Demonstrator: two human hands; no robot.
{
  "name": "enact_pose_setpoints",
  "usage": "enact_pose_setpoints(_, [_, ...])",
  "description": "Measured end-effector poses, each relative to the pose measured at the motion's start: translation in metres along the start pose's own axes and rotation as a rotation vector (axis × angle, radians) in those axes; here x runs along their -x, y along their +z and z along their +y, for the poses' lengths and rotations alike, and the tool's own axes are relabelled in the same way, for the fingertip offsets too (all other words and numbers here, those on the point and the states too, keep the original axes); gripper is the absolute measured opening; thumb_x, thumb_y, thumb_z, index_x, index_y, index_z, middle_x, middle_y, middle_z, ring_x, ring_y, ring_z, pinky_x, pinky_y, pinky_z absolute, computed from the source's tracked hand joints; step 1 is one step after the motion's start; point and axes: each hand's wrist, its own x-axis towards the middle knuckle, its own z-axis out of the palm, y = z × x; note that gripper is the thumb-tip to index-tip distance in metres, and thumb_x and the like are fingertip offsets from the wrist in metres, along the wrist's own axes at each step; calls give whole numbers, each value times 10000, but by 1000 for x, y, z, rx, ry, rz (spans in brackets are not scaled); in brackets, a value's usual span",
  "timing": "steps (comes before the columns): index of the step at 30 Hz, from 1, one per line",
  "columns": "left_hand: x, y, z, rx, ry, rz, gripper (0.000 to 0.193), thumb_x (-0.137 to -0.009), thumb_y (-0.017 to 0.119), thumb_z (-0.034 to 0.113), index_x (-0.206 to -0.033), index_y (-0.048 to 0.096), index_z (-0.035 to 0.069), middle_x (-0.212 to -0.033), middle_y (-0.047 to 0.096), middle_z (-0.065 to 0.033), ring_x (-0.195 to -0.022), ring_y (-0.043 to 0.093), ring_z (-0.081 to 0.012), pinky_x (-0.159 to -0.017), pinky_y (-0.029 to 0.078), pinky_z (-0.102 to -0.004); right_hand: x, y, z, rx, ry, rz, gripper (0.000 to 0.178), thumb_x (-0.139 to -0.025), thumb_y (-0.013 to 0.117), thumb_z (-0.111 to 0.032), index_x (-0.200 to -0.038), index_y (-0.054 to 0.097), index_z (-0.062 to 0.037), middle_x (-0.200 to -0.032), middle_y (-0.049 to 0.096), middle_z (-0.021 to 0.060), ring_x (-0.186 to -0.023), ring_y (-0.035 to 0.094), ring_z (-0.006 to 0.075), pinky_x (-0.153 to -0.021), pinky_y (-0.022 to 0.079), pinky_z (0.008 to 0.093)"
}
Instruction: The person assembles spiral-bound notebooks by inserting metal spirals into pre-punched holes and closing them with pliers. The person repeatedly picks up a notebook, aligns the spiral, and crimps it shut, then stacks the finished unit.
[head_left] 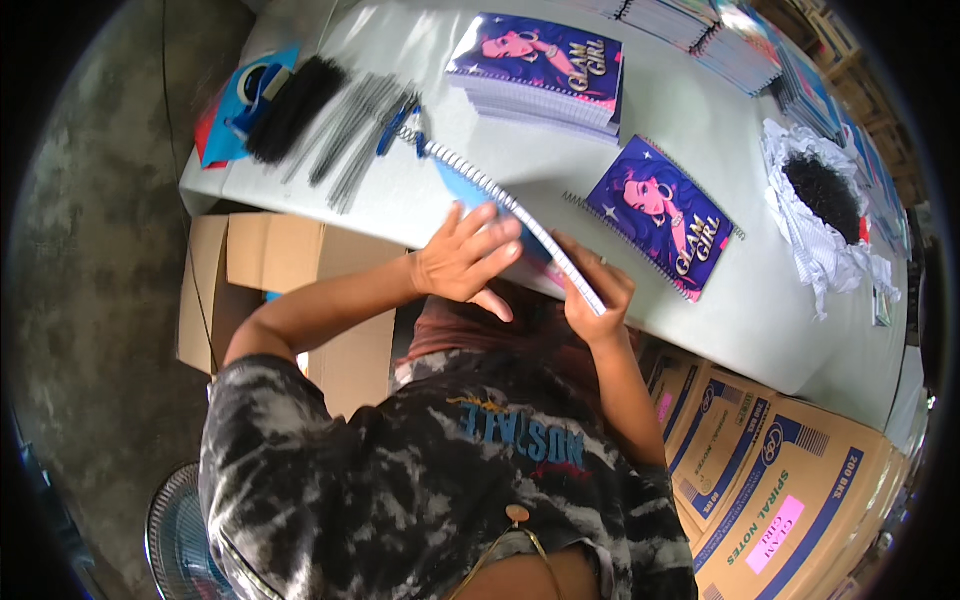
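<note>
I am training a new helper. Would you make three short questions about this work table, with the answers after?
1. Which hand grips the edge-on notebook?
2. True or false: the blue-handled tool lies to the right of the notebook stack.
3. What lies on the crumpled white wrapping?

Key:
1. The right hand.
2. False; it lies to the left of the stack.
3. A dark tangled heap.

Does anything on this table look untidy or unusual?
Yes: at right, a crumpled pale sheet holds a dark tangled heap, looking messy. Coil ends jut past the purple notebook beside the right hand, perhaps untrimmed.
</note>
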Motion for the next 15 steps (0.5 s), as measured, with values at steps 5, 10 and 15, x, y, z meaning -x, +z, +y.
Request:
enact_pose_setpoints(5, [-97, -50, -52, 52, -291, -74, 498, -684, 639, 540, -828, 570, 69, -808, 571, -64, -719, 538, -232, -629, 400, -326, -9, -3, -19, -354, 356, -9, 256, -845, 595, -42, -1093, 603, 19, -979, 662, 78, -825, 595, 98, -707, 479, 235])
enact_pose_setpoints(10, [-129, -51, -81, -245, -154, 529, 726, -617, 554, 735, -920, 564, 74, -1057, 474, -174, -951, 443, -306, -869, 298, -442, -5, -1, -10, -109, 135, -25, 335, -770, 593, 55, -1099, 604, -5, -1004, 658, 118, -818, 661, 197, -713, 511, 277])
enact_pose_setpoints(15, [-23, 16, 3, 130, -236, 82, 1094, -642, 389, 825, -1297, 332, -49, -1361, 252, -320, -1276, 184, -494, -985, 64, -649, -5, 2, -9, -89, 103, -24, 389, -710, 578, 103, -1080, 609, -14, -1035, 637, 135, -886, 644, 268, -744, 523, 313])
